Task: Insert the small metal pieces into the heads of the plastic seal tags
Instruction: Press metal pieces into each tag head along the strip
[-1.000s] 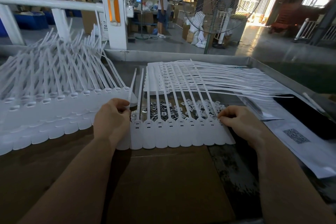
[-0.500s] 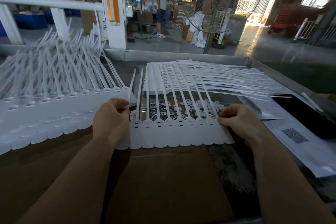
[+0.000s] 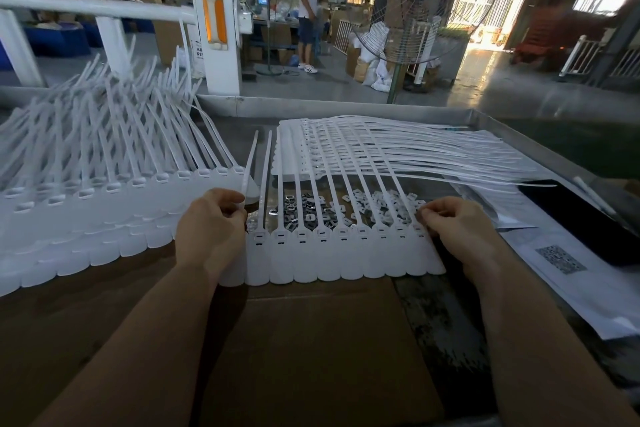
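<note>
Head view, left hand (image 3: 211, 229): fingers curled, pinching the leftmost tag's strap, seemingly steadying the strip of seal tags (image 3: 343, 253).
Right hand (image 3: 460, 229): fingertips pinched at the rightmost head; any held piece is hidden.
Metal pieces (image 3: 304, 211): loose pile just behind the heads, within reach.

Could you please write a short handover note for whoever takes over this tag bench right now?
Left hand: fingers curled at the left end of the tag row, pinching a strap there.
Right hand: fingers curled at the row's right end; whether it holds a metal piece cannot be seen.
Metal pieces: loose pile just behind the row's heads.
Other tags: big pile on the left, flat stack behind.
Done: cannot tell which heads are filled.
Left: check each head, insert pieces.
</note>
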Demonstrator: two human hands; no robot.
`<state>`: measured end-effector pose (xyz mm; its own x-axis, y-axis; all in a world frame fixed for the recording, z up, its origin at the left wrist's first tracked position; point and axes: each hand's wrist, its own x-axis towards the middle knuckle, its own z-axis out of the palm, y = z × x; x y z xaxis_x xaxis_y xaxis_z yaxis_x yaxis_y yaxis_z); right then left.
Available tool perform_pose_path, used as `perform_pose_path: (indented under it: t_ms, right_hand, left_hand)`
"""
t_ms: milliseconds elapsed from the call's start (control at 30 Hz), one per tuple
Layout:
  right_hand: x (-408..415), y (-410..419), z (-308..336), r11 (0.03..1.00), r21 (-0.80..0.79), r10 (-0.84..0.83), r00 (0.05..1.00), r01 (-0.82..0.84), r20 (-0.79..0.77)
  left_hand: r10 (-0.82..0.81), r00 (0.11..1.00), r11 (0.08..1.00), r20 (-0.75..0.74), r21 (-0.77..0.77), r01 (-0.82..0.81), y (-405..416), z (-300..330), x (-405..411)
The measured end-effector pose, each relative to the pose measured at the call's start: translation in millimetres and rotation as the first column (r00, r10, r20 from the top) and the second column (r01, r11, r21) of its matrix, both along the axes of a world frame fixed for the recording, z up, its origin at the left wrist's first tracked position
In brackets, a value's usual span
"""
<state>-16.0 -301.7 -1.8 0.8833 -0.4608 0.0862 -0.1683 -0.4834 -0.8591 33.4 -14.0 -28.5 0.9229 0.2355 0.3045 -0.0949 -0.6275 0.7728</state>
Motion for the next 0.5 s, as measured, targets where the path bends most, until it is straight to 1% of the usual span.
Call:
perform_pose_path:
  t_ms: [233, 400, 500]
  right_hand:
    - [2.1, 2.6, -1.6, 0.999, -0.019, -0.040, 0.999, 0.040, 0.023]
    - [0.4, 3.3, -1.1, 0.997, -0.077, -0.006, 1.000, 0.006, 0.002]
    - [0.2, 4.0, -1.5, 0.997, -0.078, 0.004, 1.000, -0.003, 0.012]
  left_hand:
    - [-0.004, 1.000, 1.000, 0.007, -0.006, 0.004, 0.3, 1.7, -0.7]
    - [0.001, 1.000, 1.000, 0.008, -0.007, -0.001, -0.1, 1.8, -1.0]
    - [0.002, 1.000, 1.000, 0.009, -0.007, -0.002, 1.0, 1.5, -0.4]
